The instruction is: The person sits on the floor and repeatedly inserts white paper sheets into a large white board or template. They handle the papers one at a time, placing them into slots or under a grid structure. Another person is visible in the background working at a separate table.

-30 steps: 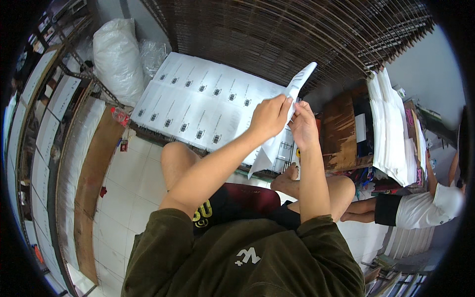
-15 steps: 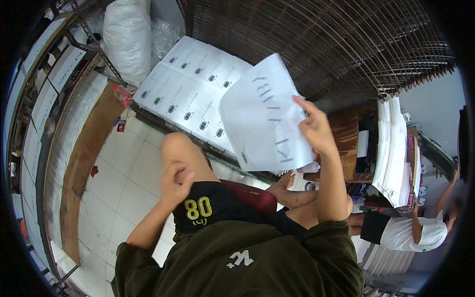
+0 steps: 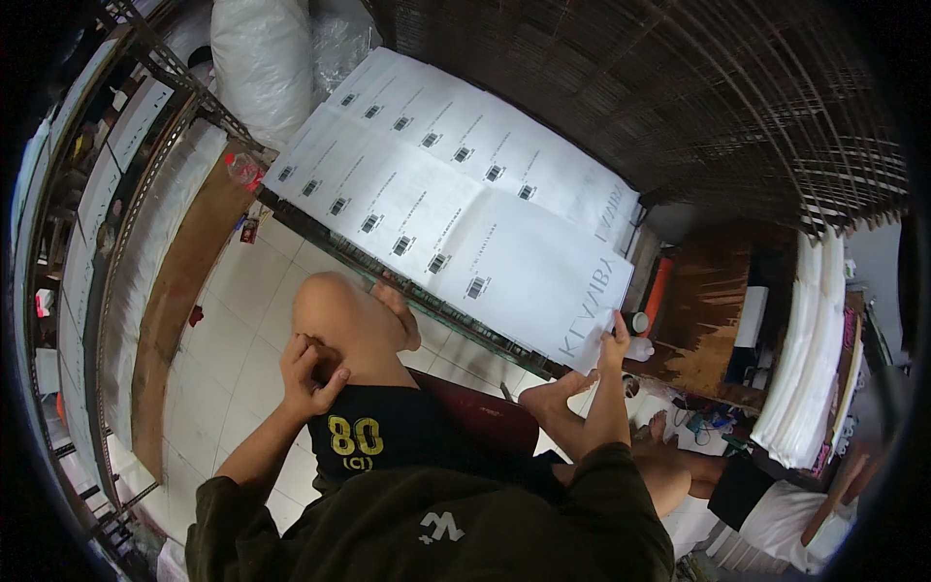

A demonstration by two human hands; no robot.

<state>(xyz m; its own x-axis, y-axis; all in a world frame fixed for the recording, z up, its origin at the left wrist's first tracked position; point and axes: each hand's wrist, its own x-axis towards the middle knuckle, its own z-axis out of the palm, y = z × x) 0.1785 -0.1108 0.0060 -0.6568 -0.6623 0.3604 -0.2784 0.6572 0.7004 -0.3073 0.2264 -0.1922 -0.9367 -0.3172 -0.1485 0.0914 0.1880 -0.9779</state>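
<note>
A white printed sheet [image 3: 538,276] with large grey lettering lies on top of the front right end of a low table. My right hand [image 3: 614,344] pinches this sheet's near right corner, at the table edge. Under and beside it, more white sheets [image 3: 398,160] with small black codes spread over the tabletop in overlapping rows. My left hand [image 3: 312,376] rests by my bent left thigh, its fingers loosely curled and the thumb apart from them. I see nothing in it.
Behind the table stands a stack of dark wire racks [image 3: 621,97]. White plastic sacks [image 3: 260,73] and a clear bottle [image 3: 242,171] are at the far left, beside metal shelving [image 3: 92,252]. A wooden cabinet [image 3: 693,315] stands right; another person [image 3: 790,524] is at the lower right.
My right hand has lowered the raised sheet from the air onto the other sheets, and it now lies flat. My left hand has shifted slightly left and down by my thigh.
</note>
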